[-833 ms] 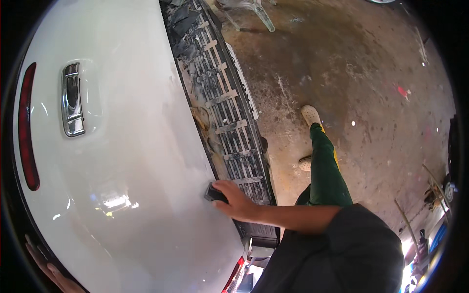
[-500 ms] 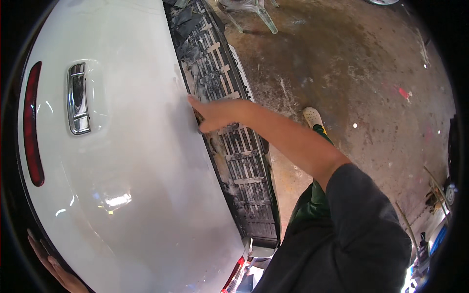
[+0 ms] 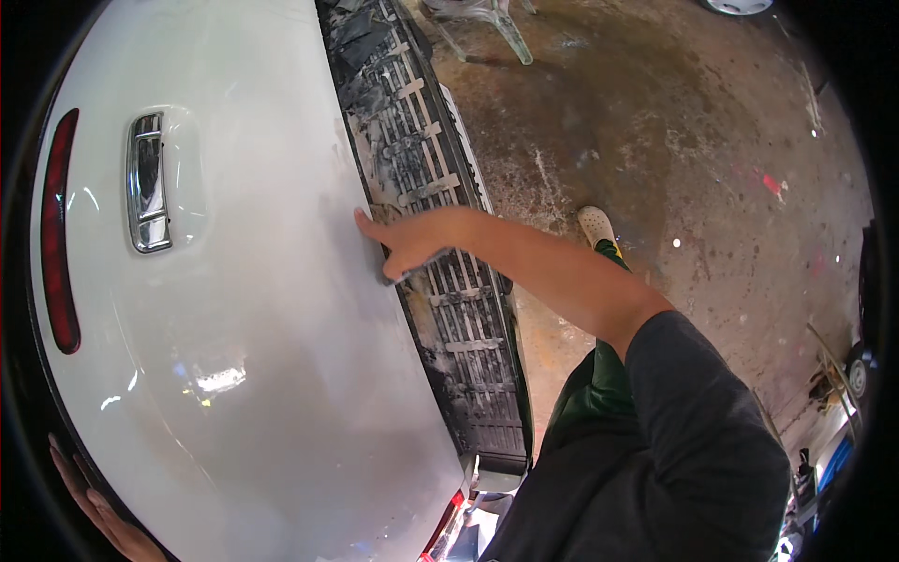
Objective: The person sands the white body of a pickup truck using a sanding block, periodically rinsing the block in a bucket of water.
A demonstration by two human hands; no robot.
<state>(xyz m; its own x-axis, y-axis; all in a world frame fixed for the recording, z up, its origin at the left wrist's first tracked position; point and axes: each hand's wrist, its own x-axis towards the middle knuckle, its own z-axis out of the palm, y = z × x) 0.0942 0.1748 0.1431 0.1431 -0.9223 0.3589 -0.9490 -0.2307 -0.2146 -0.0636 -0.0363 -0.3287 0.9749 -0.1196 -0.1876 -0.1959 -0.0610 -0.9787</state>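
Note:
A white vehicle tailgate fills the left side, with a chrome handle and a long red light strip. My right hand reaches across the bumper to the tailgate's lower edge. Its fingertips touch the panel beside a dull grey, hazy patch. Under the palm shows the rim of a thin grey piece, its kind unclear; most of the fingers are hidden. At the lower left my left hand lies with fingers stretched along the tailgate's dark outer edge, holding nothing visible.
A ribbed black bumper step, dusted pale, runs beside the tailgate. Part of a red tail light sits at the bottom. Beyond are a stained concrete floor, clear plastic chair legs and clutter on the right.
My right hand has slid a short way toward the bottom of the picture along the panel edge, and the thin grey rim shows more. My left hand stays at the outer edge.

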